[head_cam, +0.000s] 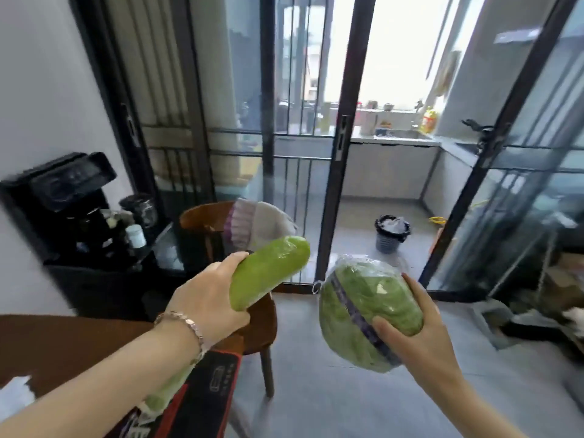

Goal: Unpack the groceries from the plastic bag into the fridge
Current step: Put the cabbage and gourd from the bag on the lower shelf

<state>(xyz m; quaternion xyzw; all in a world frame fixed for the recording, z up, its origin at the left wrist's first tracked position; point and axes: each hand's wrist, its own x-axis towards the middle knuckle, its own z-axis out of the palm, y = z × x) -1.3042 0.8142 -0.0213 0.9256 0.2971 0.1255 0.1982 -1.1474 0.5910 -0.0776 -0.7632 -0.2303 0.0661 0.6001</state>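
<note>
Fingers [235,259] of the left hand [208,301] curl round a long pale-green gourd in cling film [268,273], above the brown wooden chair [264,320]. Fingers [387,328] of the right hand [420,339] clasp a round green cabbage in taped film [354,305], right of that chair. Expect both firm and weighty, with slippery film: grip across the girth. Brown surface [63,343] lies left of the chair, grey tiled floor [316,399] below. No fridge in view.

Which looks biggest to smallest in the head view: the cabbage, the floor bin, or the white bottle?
Largest: wrapped cabbage, though it's nearest the camera.
Then the bin.
Smallest: white bottle.
</note>
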